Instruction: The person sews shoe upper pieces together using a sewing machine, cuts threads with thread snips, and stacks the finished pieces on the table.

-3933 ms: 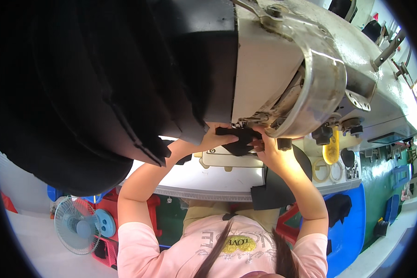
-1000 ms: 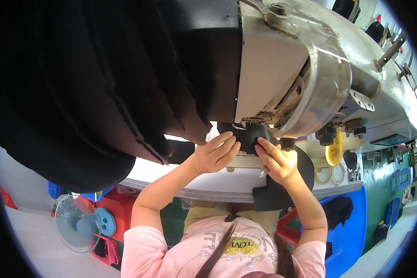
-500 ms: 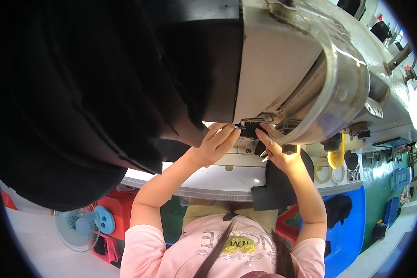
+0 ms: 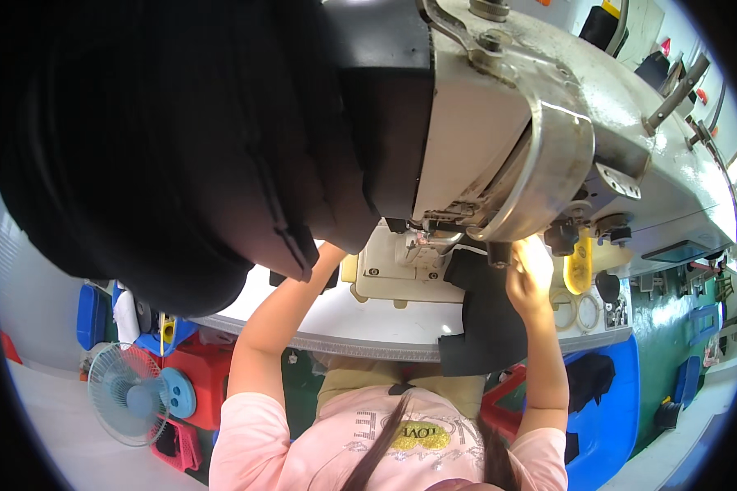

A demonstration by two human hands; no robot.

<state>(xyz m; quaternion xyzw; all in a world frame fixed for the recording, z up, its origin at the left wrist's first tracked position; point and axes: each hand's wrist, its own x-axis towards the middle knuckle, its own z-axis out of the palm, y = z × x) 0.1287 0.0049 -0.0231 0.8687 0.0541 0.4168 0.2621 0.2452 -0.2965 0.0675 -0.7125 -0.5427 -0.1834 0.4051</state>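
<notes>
Black panel: flat on the table, right of the pale machine bed, its lower end lapping over the front edge.
Panel's long axis: runs roughly from the needle area toward the person, curved along its right side.
Right hand: the nearer one, just right of the panel's upper end; from its fingers the panel lies leftward and toward the person.
Right fingers: curled, partly behind a dark knob; whether they pinch or touch anything, I cannot tell.
Left hand: hidden behind the hanging dark sheets; only the left forearm shows, well apart from the panel, so its fingers cannot be read.
Yellow part: hangs just right of the right hand.
</notes>
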